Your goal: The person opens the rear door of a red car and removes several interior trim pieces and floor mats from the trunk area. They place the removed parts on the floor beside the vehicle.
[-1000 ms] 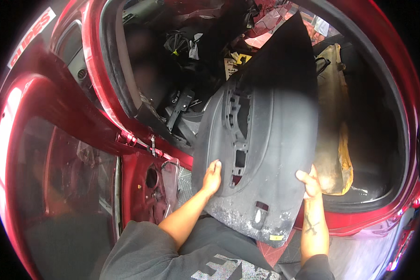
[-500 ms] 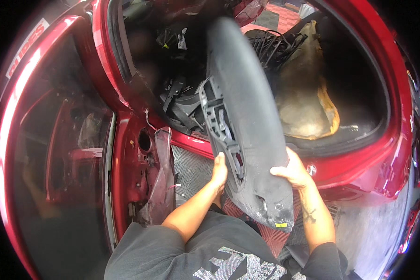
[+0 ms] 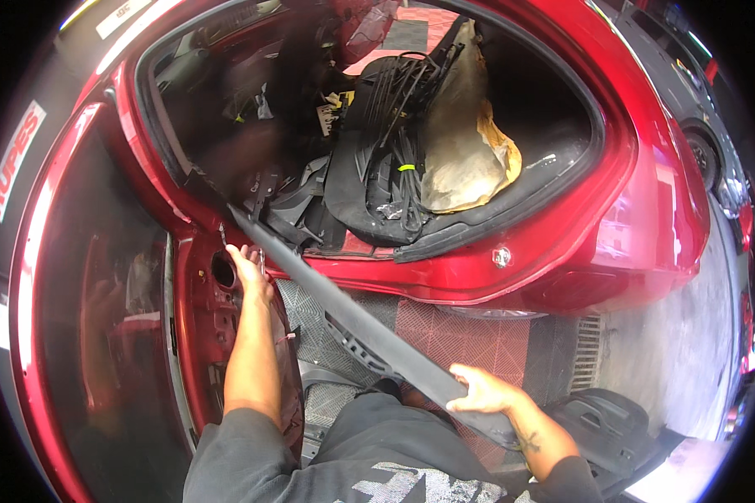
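A long dark grey car door trim panel (image 3: 369,327) is turned nearly edge-on and slants from the open car doorway down toward my body. My right hand (image 3: 486,392) grips its near end, thumb over the top edge. By the far end, my left hand (image 3: 250,272) has its fingers stretched out and apart, close to the panel's lower edge; whether they touch it is hard to tell. Left of that hand stands the open red car door (image 3: 214,327), its inner metal bare, with a round dark hole.
Inside the car's rear (image 3: 344,251) lie black trim pieces, a cable bundle (image 3: 409,180) and a yellowed, pale padded sheet (image 3: 457,168). Another black panel (image 3: 600,427) is on the floor at right. Grey and red floor tiles (image 3: 478,335) lie under the panel, beside a drain grate (image 3: 587,352).
The panel has turned from broad face to edge-on and tilted, its far end swinging left and down. My left hand has moved forward and left; my right hand has dropped slightly and moved left.
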Demonstrator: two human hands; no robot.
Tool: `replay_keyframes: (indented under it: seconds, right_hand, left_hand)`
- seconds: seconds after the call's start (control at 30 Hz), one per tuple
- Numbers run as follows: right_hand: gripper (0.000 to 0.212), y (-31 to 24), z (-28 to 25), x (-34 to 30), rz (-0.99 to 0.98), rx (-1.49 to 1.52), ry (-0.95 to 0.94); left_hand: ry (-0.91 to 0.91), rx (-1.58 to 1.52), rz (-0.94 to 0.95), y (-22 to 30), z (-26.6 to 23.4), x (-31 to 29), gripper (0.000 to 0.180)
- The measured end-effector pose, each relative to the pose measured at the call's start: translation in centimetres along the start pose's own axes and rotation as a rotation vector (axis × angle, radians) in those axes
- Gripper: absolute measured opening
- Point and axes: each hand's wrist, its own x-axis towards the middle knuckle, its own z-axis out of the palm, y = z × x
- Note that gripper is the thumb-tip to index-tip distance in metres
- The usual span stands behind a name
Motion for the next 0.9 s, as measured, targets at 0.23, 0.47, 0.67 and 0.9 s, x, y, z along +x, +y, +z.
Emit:
replay_keyframes:
  seconds: [0.23, 0.47, 0.67, 0.9]
  right_hand:
    - [0.061, 4.6, 5.5, -7.6, 0.267, 0.053, 0.011]
    - [0.047, 11.2, 16.4, -13.2, 0.529, -0.088, 0.456]
    - [0.052, 16.5, 25.7, -16.7, 0.794, -0.04, 0.692]
    - [0.068, 12.9, 28.4, -18.8, 0.963, 0.269, 0.808]
  left_hand:
    - [-0.383, -0.078, 0.108, -2.0, 3.5, -2.8, 0.066]
    - [-0.509, -0.1, -0.062, -12.0, 7.9, -9.3, 0.043]
    - [-0.716, 0.224, 0.113, -16.6, 13.7, -17.1, 0.032]
    - [-0.955, 0.024, -0.191, -17.8, 18.2, -23.4, 0.03]
